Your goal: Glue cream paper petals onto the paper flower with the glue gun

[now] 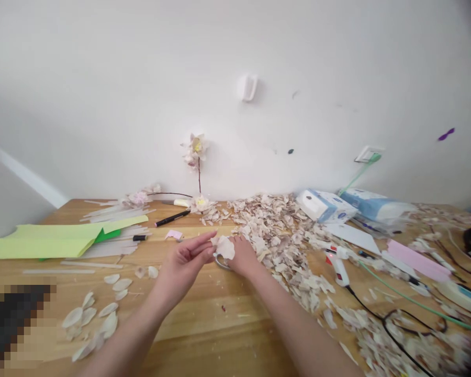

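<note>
My left hand (188, 259) pinches a pale petal (224, 247) between its thumb and fingers, above the middle of the wooden table. Just right of it, my right hand (243, 255) is low over the table with its fingers bent together; the petal partly covers them, and what they hold is hidden. A grey, round-rimmed object (221, 262) lies beneath, between both hands, mostly covered. Beyond my right hand spreads a big heap of dried-looking petals (277, 225). Several loose white petals (109, 324) lie left of my left forearm.
Artificial flowers (197, 148) stand against the wall. At left are yellow-green sheets (43, 241), translucent sticks (110, 212) and a black marker (172, 218). At right are a white glue gun (340, 269) with a black cord, tissue packs (326, 206), pink paper (418, 260) and a green cable (408, 299).
</note>
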Demonstrator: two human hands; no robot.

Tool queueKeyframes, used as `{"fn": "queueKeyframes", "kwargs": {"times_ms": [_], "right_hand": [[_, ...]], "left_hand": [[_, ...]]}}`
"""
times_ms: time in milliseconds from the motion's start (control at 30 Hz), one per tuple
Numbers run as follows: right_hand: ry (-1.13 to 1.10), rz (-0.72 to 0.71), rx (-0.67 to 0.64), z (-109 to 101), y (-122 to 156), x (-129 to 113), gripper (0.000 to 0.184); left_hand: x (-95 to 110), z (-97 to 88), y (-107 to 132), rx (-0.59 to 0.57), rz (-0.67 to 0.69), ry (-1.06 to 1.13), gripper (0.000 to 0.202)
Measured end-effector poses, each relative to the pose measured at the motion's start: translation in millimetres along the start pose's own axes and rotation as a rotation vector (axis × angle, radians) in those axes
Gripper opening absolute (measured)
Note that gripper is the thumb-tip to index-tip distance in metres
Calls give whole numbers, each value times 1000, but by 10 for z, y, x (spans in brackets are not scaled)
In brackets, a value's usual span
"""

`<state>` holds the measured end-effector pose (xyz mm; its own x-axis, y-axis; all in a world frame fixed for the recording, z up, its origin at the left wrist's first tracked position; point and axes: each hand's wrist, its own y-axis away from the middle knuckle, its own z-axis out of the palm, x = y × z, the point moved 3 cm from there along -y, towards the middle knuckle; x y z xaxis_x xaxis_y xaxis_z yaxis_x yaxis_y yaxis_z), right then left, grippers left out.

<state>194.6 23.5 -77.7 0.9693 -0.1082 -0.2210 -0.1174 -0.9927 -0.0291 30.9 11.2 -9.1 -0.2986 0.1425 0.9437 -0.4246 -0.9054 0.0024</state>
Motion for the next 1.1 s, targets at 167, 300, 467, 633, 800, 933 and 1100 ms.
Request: {"fn": "queueKeyframes", "kwargs": {"times_ms": [167,300,467,633,800,933,1100], "right_hand": [[-96,20,19,-164,26,-8,24],[-316,76,35,-324,257,244,21],[-719,71,45,-384,761,479,13],[-1515,99,191,-303,1052,311,48],[-1571,82,94,-264,1053,30,35],[-1561,94,171,-292,987,59,36],[-1470,127,256,-329,950,150,37]], "left_hand": [[6,17,7,-20,10,35,34],[23,21,21,12,-1,53,32],[-20,62,64,66,-43,71,31],[-183,204,154,74,-112,146,33],[-343,373,268,60,-138,165,34],[-371,393,284,58,-180,192,35],[-381,360,259,16,-233,149,33]]}}
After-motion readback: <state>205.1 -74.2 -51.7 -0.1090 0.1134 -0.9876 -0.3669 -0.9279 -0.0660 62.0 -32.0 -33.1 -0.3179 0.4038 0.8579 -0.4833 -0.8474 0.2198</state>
